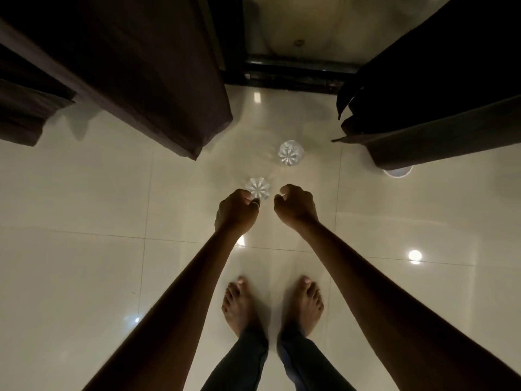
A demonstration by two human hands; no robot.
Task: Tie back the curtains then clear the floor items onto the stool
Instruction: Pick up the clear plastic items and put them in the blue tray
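Note:
Two dark curtains hang to the floor, the left curtain [141, 80] and the right curtain [439, 114], with a gap between them. In that gap two clear fluted glasses stand on the glossy tiles: a near glass [258, 188] and a far glass [291, 153]. My left hand [236, 211] hovers just in front of the near glass, fingers curled, with nothing seen in it. My right hand [296, 207] is beside it, also curled and empty. No stool is in view.
A pale round object [397, 172] peeks out from under the right curtain's hem. A black door track [290, 70] and glass pane lie behind the gap. My bare feet [273, 306] stand on cream tiles.

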